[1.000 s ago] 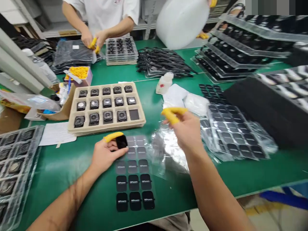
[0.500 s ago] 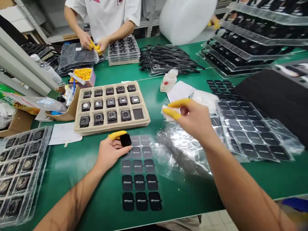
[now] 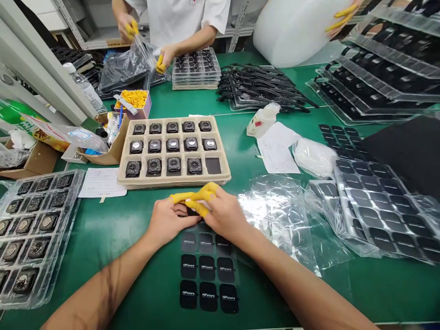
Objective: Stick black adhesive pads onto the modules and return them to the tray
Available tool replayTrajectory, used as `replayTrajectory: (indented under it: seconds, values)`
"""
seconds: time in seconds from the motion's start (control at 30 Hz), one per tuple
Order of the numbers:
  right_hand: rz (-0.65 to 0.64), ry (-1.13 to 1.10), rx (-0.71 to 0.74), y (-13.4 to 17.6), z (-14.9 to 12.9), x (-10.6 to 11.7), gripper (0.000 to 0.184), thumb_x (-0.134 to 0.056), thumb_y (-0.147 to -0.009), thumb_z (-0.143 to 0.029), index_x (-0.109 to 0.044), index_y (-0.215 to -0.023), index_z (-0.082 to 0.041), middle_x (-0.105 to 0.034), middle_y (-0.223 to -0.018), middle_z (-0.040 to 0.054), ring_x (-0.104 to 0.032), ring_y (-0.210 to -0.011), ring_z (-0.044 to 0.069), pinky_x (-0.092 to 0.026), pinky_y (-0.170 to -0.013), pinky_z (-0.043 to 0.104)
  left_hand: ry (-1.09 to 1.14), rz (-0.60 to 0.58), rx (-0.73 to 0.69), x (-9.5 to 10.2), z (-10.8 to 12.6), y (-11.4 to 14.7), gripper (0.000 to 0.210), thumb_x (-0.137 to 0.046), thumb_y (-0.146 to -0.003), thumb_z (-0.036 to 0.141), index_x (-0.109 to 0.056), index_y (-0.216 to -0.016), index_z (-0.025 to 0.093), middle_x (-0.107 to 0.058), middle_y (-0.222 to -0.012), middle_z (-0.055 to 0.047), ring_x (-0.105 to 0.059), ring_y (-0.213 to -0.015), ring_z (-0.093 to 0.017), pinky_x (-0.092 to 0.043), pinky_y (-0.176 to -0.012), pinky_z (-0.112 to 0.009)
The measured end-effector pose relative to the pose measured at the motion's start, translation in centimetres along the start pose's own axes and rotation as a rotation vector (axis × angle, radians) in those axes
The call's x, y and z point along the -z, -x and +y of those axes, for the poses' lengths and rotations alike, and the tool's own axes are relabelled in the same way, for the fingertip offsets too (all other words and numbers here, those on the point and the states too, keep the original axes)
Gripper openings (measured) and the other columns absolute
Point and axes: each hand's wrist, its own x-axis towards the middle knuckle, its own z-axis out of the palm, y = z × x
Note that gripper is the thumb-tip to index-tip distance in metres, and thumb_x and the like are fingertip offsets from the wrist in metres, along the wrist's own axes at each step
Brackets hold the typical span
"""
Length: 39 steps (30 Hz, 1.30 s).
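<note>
My left hand (image 3: 167, 219), with a yellow finger cot on its forefinger, grips a black smartwatch body (image 3: 192, 212) that is mostly hidden. Over it my right hand (image 3: 220, 208), also with yellow finger cots, presses a folded white wipe (image 3: 188, 200), of which only a sliver shows. Just below both hands lies a sheet of black screen films (image 3: 207, 267) with white lettering. Behind them sits a beige tray (image 3: 174, 181) of watch bodies lying back side up; its front right compartment holds no watch.
At the left is a clear plastic tray of watches (image 3: 37, 222). To the right lie clear film (image 3: 278, 211), more film sheets (image 3: 381, 197) and a white bottle (image 3: 264, 120). Across the table a co-worker's hands (image 3: 167, 57) handle a plastic bag (image 3: 129, 64).
My right hand has come left and down with the wipe onto the watch in my left hand. The view has shifted slightly. The co-worker's hands have moved apart, pulling up the bag.
</note>
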Motion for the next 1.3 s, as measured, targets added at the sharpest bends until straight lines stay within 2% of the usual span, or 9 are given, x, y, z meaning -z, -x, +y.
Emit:
replayTrajectory:
  seconds: [0.17, 0.27, 0.57, 0.7, 0.83, 0.97, 1.07, 1.17, 1.3]
  values:
    - [0.005, 0.062, 0.095, 0.2, 0.0, 0.0, 0.024, -0.057, -0.104, -0.032, -0.079, -0.099, -0.024, -0.075, -0.092, 0.0084, -0.07, -0.082, 0.019, -0.055, -0.068, 0.03, -0.028, 0.008, -0.009, -0.1, 0.0, 0.0, 0.041, -0.084, -0.064, 0.018, -0.079, -0.105, 0.015, -0.073, -0.067, 0.003, -0.07, -0.062, -0.015, -0.062, -0.066, -0.027]
    - [0.018, 0.071, -0.001, 0.2, 0.4, 0.0, 0.022, -0.059, -0.103, -0.032, -0.079, -0.1, -0.024, -0.075, -0.093, 0.0093, -0.069, -0.083, 0.02, -0.055, -0.07, 0.032, -0.045, 0.013, 0.013, -0.1, -0.1, -0.1, 0.033, -0.088, -0.065, 0.026, -0.078, -0.095, 0.015, -0.07, -0.063, 0.002, -0.068, -0.059, -0.016, -0.061, -0.062, -0.028]
    - [-0.024, 0.01, -0.045, 0.4, 0.3, -0.1, 0.018, -0.062, -0.101, -0.031, -0.077, -0.097, -0.023, -0.074, -0.094, 0.0104, -0.07, -0.088, 0.024, -0.055, -0.073, 0.035, -0.09, 0.007, -0.006, -0.1, 0.0, 0.0, 0.04, -0.087, -0.068, 0.026, -0.079, -0.106, 0.017, -0.062, -0.055, 0.007, -0.064, -0.053, -0.014, -0.057, -0.056, -0.026]
    - [-0.084, 0.023, 0.036, 0.2, 0.2, -0.3, 0.017, -0.061, -0.1, -0.026, -0.077, -0.097, -0.022, -0.074, -0.096, 0.0092, -0.069, -0.083, 0.021, -0.054, -0.068, 0.033, -0.058, 0.002, -0.012, -0.1, 0.0, -0.1, 0.04, -0.086, -0.064, 0.019, -0.079, -0.103, 0.018, -0.072, -0.066, 0.003, -0.07, -0.062, -0.017, -0.062, -0.063, -0.028]
    - [0.089, 0.278, -0.12, 0.2, 0.6, 1.6, 0.02, -0.058, -0.101, -0.023, -0.078, -0.099, -0.022, -0.074, -0.102, 0.0128, -0.068, -0.086, 0.024, -0.052, -0.068, 0.035, 0.007, -0.001, 0.04, -0.2, 0.1, -0.1, 0.037, -0.091, -0.064, 0.025, -0.078, -0.097, 0.013, -0.074, -0.067, 0.0, -0.073, -0.062, -0.02, -0.064, -0.062, -0.03]
    - [0.286, 0.457, -0.132, 1.3, 0.8, 4.3, 0.02, -0.063, -0.1, -0.032, -0.077, -0.107, -0.018, -0.071, -0.111, 0.0183, -0.067, -0.093, 0.031, -0.055, -0.075, 0.045, -0.08, 0.052, -0.142, -0.3, 0.3, 0.3, 0.042, -0.09, -0.067, 0.023, -0.081, -0.108, 0.017, -0.084, -0.094, -0.004, -0.079, -0.086, -0.026, -0.067, -0.088, -0.039]
    - [0.037, 0.358, -0.092, 1.9, 0.9, 4.2, 0.029, -0.073, -0.093, -0.039, -0.074, -0.115, -0.02, -0.073, -0.103, 0.0146, -0.066, -0.096, 0.033, -0.057, -0.08, 0.048, -0.215, 0.103, -0.233, -0.3, 0.4, 0.6, 0.044, -0.093, -0.066, 0.026, -0.083, -0.109, 0.021, -0.083, -0.094, -0.002, -0.077, -0.082, -0.024, -0.066, -0.084, -0.04]
    - [-0.17, 0.287, -0.208, 1.8, 1.7, 3.0, 0.035, -0.079, -0.087, -0.038, -0.074, -0.117, -0.02, -0.074, -0.1, 0.014, -0.066, -0.095, 0.034, -0.056, -0.076, 0.047, -0.272, 0.145, -0.314, 0.0, 0.4, 0.7, 0.045, -0.095, -0.065, 0.026, -0.084, -0.109, 0.022, -0.079, -0.095, -0.005, -0.075, -0.085, -0.024, -0.065, -0.083, -0.04]
    - [-0.276, 0.056, -0.353, 1.0, 3.0, 3.3, 0.012, -0.075, -0.088, -0.035, -0.076, -0.094, -0.024, -0.075, -0.089, 0.0081, -0.067, -0.091, 0.03, -0.055, -0.075, 0.044, -0.359, 0.195, -0.372, 0.2, 0.3, 0.8, 0.046, -0.099, -0.061, 0.026, -0.085, -0.105, 0.024, -0.075, -0.118, -0.01, -0.073, -0.11, -0.033, -0.058, -0.104, -0.052]
